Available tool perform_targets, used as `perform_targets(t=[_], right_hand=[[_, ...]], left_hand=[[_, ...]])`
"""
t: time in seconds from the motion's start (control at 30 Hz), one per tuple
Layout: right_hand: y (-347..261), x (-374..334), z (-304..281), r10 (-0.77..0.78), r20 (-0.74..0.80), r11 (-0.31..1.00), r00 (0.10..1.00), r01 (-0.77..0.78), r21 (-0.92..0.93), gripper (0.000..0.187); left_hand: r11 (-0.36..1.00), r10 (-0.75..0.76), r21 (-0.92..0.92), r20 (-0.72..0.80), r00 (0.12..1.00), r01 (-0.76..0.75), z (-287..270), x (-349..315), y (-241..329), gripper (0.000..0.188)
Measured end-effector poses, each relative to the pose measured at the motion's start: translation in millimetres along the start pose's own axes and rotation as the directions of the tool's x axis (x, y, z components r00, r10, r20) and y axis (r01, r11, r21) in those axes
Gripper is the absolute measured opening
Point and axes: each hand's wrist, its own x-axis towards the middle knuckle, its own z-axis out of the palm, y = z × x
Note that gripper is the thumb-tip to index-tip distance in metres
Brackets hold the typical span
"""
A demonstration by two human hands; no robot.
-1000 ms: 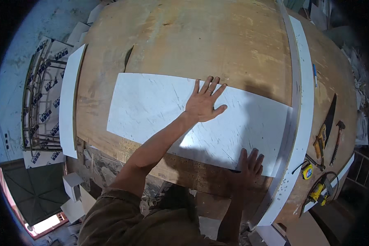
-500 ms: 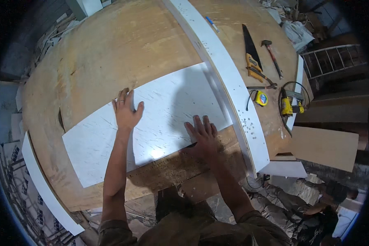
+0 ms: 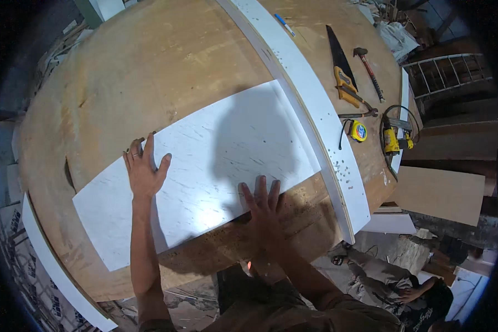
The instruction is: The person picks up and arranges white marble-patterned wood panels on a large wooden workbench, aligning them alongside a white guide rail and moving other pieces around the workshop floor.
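Observation:
A white marble-patterned panel [image 3: 188, 160] lies flat on the wooden worktable [image 3: 122, 83]. My left hand [image 3: 145, 169] rests on its far edge towards the left, fingers spread, a ring on one finger. On the near edge lies my right hand [image 3: 261, 207], its fingers also apart and their tips on the white surface. Neither hand holds anything. The panel's right end meets a long white board [image 3: 310, 105] with a raised side, which runs from the far side to the near right. Small dark pieces [image 3: 340, 169] are scattered on that board.
Right of the long board lie a blue pen [image 3: 285, 25], handsaw [image 3: 344, 72], hammer [image 3: 369, 72], pincers [image 3: 362, 102], yellow tape measure [image 3: 358, 131] and yellow power tool [image 3: 392, 141]. A white strip [image 3: 55, 276] runs along the left edge. Another person [image 3: 387, 276] is low at the near right.
Both my hands have slid left and nearer along the panel's edges. The panel's left end has shifted nearer in view, while the other person has changed posture.

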Motion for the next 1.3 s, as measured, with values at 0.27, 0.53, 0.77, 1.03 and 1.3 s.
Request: perform_targets(t=[0.27, 0.53, 0.77, 1.03, 1.3], right_hand=[[4, 7, 17, 0.014, -0.045, 1.000, 0.999, -0.015, -0.010, 0.098], [-3, 25, 5, 0.021, -0.063, 0.994, 0.998, -0.014, 0.113, 0.085], [-1, 36, 20, 0.009, -0.120, 0.993, 0.993, 0.005, 0.114, 0.092], [-5, 34, 6, 0.034, -0.074, 0.998, 0.997, -0.029, 0.061, 0.103], [-7, 42, 0, 0.010, -0.050, 0.994, 0.999, -0.005, 0.107, 0.088]], left_hand=[[0.999, 0.043, 0.017, 0.049, 0.998, -0.044, -5, 6, -2, 0.074], [0.998, 0.057, -0.018, 0.051, 0.997, -0.057, -3, 21, -6, 0.072], [0.998, 0.045, -0.034, 0.059, 0.997, -0.043, -2, 30, -11, 0.073], [0.999, 0.038, -0.025, 0.065, 0.997, -0.036, -2, 27, -11, 0.073], [0.999, 0.045, -0.007, 0.053, 0.998, -0.044, 2, 29, -16, 0.072]])
